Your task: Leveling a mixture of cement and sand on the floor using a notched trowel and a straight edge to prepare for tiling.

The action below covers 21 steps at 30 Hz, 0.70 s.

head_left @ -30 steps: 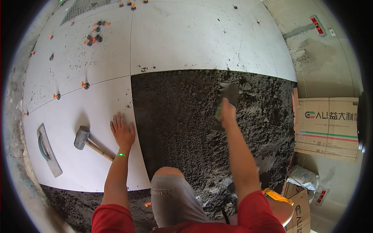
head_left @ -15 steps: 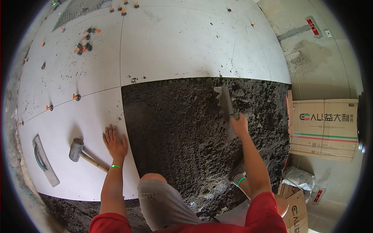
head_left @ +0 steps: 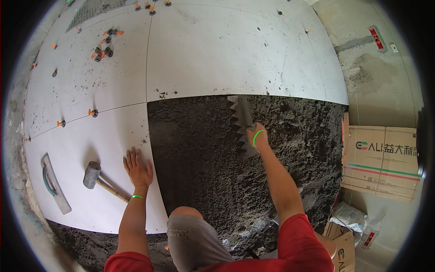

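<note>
On white tile [head_left: 108, 140] near mallet [head_left: 92, 174] and float [head_left: 58, 189], left hand [head_left: 138, 171] flat; over mortar [head_left: 199, 158], right hand [head_left: 258, 136] tight round trowel [head_left: 243, 117]

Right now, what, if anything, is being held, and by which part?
The right hand holds the toothed trowel by its handle; the left hand holds nothing.

A cardboard box [head_left: 380, 161] sits rightward — a silvery bag [head_left: 350, 216] near it.

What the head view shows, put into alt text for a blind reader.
A person's right hand holds a toothed trowel over dark, rough mortar; the left hand rests palm-down on a white tile, near a mallet and a float. Cardboard boxes are at right.
</note>
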Tool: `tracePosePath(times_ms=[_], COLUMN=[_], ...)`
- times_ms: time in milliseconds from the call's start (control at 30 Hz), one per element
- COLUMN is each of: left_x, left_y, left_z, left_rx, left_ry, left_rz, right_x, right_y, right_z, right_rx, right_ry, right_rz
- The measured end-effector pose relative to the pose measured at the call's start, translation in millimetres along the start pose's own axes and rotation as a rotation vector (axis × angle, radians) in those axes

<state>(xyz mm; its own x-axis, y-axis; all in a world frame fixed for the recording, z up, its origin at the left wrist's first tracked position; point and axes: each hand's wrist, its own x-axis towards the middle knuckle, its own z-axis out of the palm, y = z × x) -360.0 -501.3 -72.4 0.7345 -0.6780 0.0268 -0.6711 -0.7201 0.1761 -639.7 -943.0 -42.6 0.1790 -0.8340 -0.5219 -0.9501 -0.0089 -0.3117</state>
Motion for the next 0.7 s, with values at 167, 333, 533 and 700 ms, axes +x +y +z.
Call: tracePosePath(times_ms=[167, 333, 533, 700], left_x=[3.9, 5.1, -0.3, 6.5], left_y=[17.0, 14.0, 4.8, 26.4], left_z=[8.8, 4.7, 5.6, 8.4], left_rx=[-0.063, -0.063, -0.023, -0.073], left_ry=[-0.001, -0.008, -0.029, -0.024], left_rz=[0.009, -0.005, -0.014, -0.001], right_x=[-43.9, -83.8, -114.1, -134.1], right_y=[-51.7, -95.4, -139.9, -173.4], right_z=[35.4, 64.7, 106.2, 133.2], right_rx=[0.035, 0.105, 0.129, 0.136], right_ry=[0.086, 0.068, 0.012, -0.056], right_rz=[-0.183, -0.200, -0.176, -0.186])
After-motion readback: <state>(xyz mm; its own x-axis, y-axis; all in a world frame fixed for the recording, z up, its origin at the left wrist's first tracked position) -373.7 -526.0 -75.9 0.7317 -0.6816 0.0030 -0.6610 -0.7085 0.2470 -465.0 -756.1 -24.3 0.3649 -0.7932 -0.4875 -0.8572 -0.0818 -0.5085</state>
